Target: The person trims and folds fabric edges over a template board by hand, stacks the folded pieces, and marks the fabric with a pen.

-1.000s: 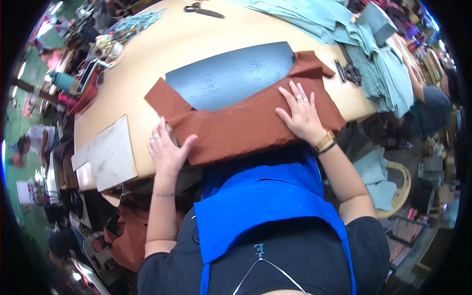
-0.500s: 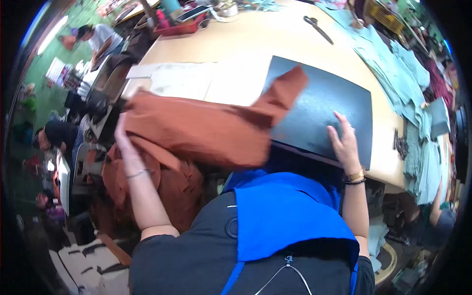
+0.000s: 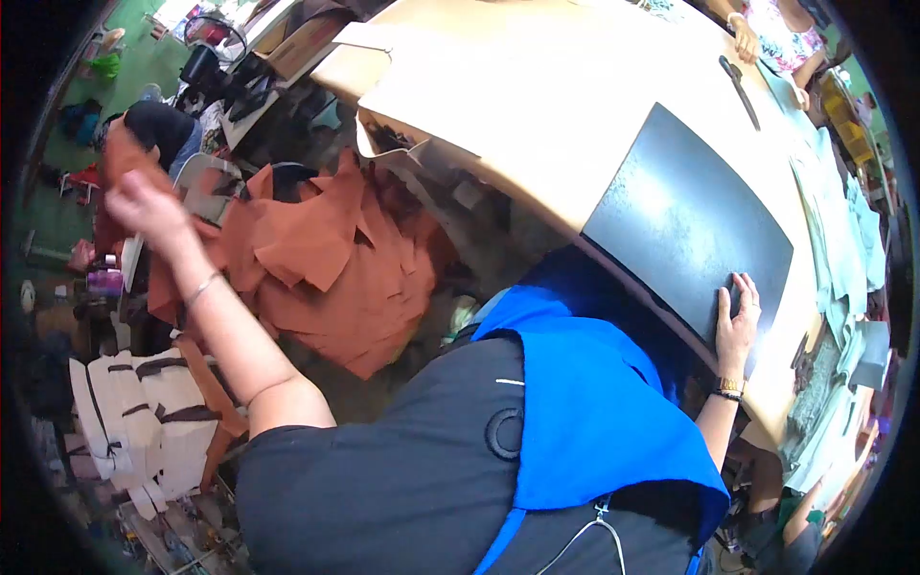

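Observation:
My left hand (image 3: 149,211) is stretched far out to the left, blurred, with its fingers closed on a rust-brown fabric piece (image 3: 126,158). Below and to the right of it lies a heap of similar rust-brown pieces (image 3: 340,278), many with straight cut edges. My right hand (image 3: 736,321) rests flat near the lower right corner of a black board (image 3: 685,225), fingers apart and nothing in them. The board lies on the pale table (image 3: 498,86), close to its near edge.
Black scissors (image 3: 740,94) lie beyond the board. Another person's hand (image 3: 745,40) is at the far table edge, near light green fabric (image 3: 829,220). Bundles of off-white pieces with dark bands (image 3: 144,412) sit at lower left.
My left hand has carried the brown piece off the table and out left past the heap. My right hand stays on the board. The view has swung left.

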A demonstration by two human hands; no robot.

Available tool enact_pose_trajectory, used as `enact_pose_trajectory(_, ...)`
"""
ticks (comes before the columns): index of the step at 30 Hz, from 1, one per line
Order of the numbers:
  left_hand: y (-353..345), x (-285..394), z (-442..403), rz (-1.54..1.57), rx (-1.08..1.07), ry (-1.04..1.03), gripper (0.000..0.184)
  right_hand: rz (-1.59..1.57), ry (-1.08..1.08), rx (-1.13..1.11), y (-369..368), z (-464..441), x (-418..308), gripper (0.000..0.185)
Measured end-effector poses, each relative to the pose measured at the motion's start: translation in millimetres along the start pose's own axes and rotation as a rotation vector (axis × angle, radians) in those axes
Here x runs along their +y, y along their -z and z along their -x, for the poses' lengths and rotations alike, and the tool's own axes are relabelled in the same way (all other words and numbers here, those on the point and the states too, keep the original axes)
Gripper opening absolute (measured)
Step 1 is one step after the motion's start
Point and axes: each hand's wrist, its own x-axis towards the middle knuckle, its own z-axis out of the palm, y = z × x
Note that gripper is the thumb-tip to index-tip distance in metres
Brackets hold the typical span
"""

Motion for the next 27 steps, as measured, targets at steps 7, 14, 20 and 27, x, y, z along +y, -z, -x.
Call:
enact_pose_trajectory(7,-98,-78,317,-0.023,-0.952,0.170,0.049,0.010,-0.029,0.025,2,3,-7,0.038)
enact_pose_trajectory(14,-128,90,256,-0.064,-0.887,0.184,0.042,0.032,-0.029,0.017,0,0,-5,0.036)
enact_pose_trajectory(20,-215,70,265,0.137,-1.029,0.360,0.037,0.007,-0.051,0.042,3,0,-13,0.035)
enact_pose_trajectory(27,-224,91,255,1.115,-0.998,1.104,0.020,-0.117,0.022,0.156,6,-11,-47,0.030)
